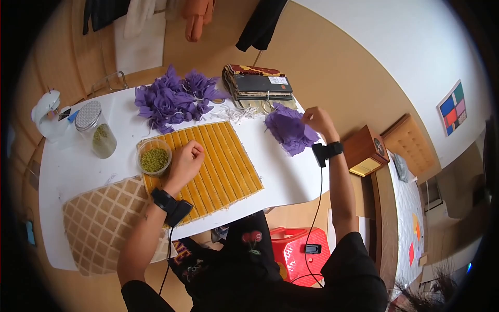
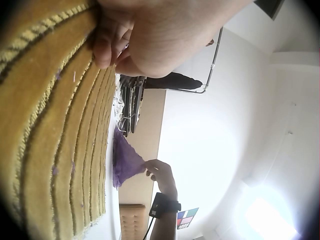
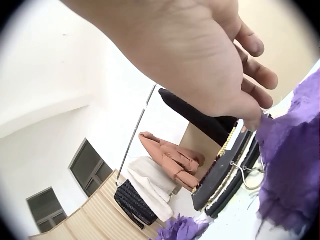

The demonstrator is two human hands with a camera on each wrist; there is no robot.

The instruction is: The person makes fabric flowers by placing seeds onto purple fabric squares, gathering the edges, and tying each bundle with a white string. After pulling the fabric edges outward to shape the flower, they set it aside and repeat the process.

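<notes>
My right hand [image 1: 319,122] pinches the upper edge of a purple cloth piece [image 1: 291,130] at the table's right side. In the left wrist view that cloth [image 2: 126,159] rises to a peak at the right hand's [image 2: 161,175] fingertips; thumb and index grip it in the right wrist view. The left hand [image 1: 185,164] rests on the ribbed yellow mat [image 1: 228,161], fingers loosely curled, with nothing visible in them. Beside its wrist stands a round clear tub of green beans [image 1: 155,159]. A larger purple cloth heap [image 1: 174,99] lies behind the mat.
At the left stand a lidded jar [image 1: 96,130] and a white device [image 1: 47,112]. A checked tan cloth [image 1: 106,223] hangs over the front left edge. Stacked dark folders [image 1: 263,86] and white strings [image 1: 239,113] lie at the back. A red stool [image 1: 301,255] stands below.
</notes>
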